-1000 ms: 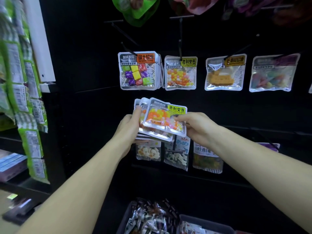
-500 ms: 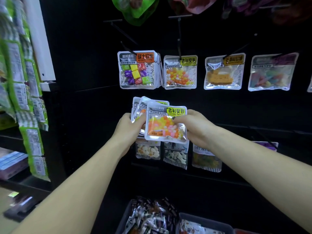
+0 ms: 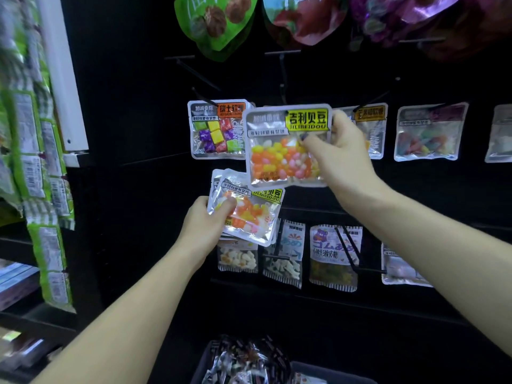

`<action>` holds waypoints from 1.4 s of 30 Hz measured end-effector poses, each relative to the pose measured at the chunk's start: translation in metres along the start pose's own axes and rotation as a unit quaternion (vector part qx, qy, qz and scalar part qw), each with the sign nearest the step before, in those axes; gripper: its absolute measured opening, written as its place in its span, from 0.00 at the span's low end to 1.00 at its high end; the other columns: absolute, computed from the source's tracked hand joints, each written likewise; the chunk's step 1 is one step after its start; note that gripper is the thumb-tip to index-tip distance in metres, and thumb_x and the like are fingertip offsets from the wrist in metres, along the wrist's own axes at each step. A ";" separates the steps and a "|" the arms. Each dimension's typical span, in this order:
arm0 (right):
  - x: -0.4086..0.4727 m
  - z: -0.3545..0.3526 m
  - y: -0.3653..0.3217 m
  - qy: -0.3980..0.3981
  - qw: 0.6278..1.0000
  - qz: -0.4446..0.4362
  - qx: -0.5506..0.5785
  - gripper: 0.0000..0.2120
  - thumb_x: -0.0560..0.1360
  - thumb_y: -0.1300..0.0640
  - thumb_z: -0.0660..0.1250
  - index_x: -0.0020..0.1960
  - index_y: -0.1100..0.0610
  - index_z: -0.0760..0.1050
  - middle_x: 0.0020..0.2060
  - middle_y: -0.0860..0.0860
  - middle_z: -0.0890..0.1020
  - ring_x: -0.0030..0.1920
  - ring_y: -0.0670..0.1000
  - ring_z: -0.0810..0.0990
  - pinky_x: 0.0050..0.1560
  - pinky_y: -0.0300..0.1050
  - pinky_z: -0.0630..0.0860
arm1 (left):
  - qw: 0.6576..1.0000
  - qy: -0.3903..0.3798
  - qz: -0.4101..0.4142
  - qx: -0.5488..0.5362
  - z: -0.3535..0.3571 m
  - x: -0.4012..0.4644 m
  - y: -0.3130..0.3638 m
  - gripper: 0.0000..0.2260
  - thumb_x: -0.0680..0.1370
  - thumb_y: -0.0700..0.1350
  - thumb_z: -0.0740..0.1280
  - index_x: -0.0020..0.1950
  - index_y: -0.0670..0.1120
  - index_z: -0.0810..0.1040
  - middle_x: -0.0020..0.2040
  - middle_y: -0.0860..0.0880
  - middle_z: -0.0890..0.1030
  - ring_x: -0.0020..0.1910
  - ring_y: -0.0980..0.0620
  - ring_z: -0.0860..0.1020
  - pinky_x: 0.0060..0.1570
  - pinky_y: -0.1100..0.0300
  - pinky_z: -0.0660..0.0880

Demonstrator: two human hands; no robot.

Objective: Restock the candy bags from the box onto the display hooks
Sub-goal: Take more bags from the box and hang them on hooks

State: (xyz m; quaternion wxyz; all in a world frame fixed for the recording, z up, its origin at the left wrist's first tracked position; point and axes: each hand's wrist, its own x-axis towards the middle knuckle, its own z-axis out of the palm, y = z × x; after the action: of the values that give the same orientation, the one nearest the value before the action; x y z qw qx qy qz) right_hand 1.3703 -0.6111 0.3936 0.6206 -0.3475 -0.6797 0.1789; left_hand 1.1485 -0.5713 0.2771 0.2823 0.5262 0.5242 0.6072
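1. Silver-foil jelly bean bag [image 3: 288,146] w/ a yellow label sits centre frame, slightly above middle, lifted up to the peg row. It's pinched at its right edge by the right hand [image 3: 342,156], thumb on the front face, other fingers curled behind.
2. Left hand [image 3: 206,227], lower and left of centre, grips the spare stack of bags [image 3: 249,210] of the same kind, thumb across the top bag, fingers underneath.
3. Step in hand, as judged: hanging one bag on the black display hook [image 3: 282,79] that juts out just above it. The hang hole [image 3: 286,113] shows as a dark dot near the bag's top edge; whether the hook tip is already through it can't be told, as hook and backboard are both black.
4. Next move likely calls for lining hole w/ hook tip, then pushing the bag straight back toward the board, keeping it flat so the foil doesn't buckle.
5. Orientation: bag faces the camera, label up and candy window down, near square and about upright, top edge tipped a touch down to the left. The stack's top bag is tilted clockwise.
6. Neighbours: cube candy bags [image 3: 219,128] hang just left, partly overlapped by the lifted bag. Box [image 3: 318,374] w/ more stock sits at bottom centre.
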 end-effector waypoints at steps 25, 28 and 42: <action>0.056 0.026 0.008 0.071 0.985 0.134 0.080 0.07 0.76 0.64 0.69 0.50 0.53 0.79 0.54 0.57 0.86 0.58 0.61 0.84 0.63 0.61 0.80 | 1.000 -0.013 0.013 0.010 0.000 -0.004 0.003 0.09 0.80 0.55 0.70 0.54 0.51 0.79 0.51 0.52 0.86 0.50 0.51 0.85 0.54 0.51 0.82; 0.069 0.032 0.023 0.075 0.984 0.146 0.069 0.06 0.76 0.63 0.69 0.50 0.54 0.80 0.52 0.56 0.86 0.57 0.59 0.84 0.64 0.61 0.79 | 1.000 -0.016 0.014 0.007 -0.001 -0.003 0.001 0.11 0.80 0.56 0.70 0.55 0.50 0.79 0.51 0.51 0.86 0.50 0.51 0.85 0.55 0.49 0.82; 0.120 0.035 0.073 0.110 0.961 0.248 -0.044 0.27 0.79 0.46 0.70 0.71 0.62 0.72 0.59 0.55 0.80 0.60 0.58 0.78 0.59 0.52 0.76 | 0.999 -0.015 0.031 0.002 -0.001 0.002 -0.010 0.12 0.80 0.57 0.70 0.54 0.50 0.79 0.50 0.50 0.86 0.47 0.52 0.86 0.48 0.53 0.81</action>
State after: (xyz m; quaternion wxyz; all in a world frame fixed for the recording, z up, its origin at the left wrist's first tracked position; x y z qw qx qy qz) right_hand 1.3564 -0.4707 0.4246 0.6122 -0.5495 -0.5068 0.2579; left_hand 1.1446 -0.5666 0.2683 0.2699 0.5519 0.5043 0.6068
